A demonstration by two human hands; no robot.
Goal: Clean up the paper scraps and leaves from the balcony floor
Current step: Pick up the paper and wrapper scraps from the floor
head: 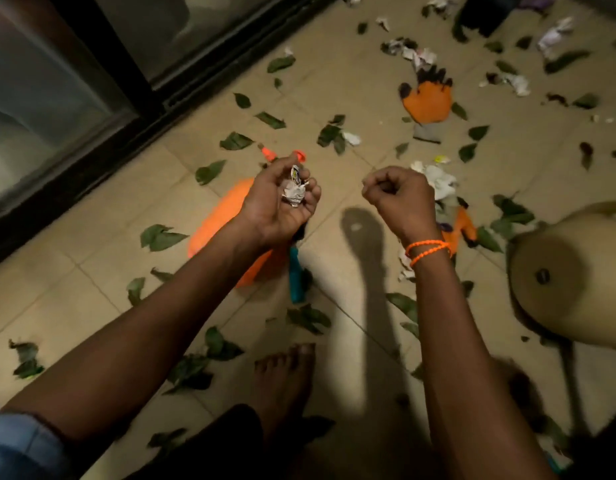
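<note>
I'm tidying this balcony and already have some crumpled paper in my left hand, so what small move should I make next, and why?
Probably reach the right hand, curled and seemingly empty, down to the white paper scraps on the floor just beyond it. They look like the nearest litter, and the left hand is already cupping a crumpled paper scrap, so the right is the freer one.

Leaves (236, 141) scattered across floor (334, 81), glove (428, 98) ahead, stool (573, 271) right
</note>
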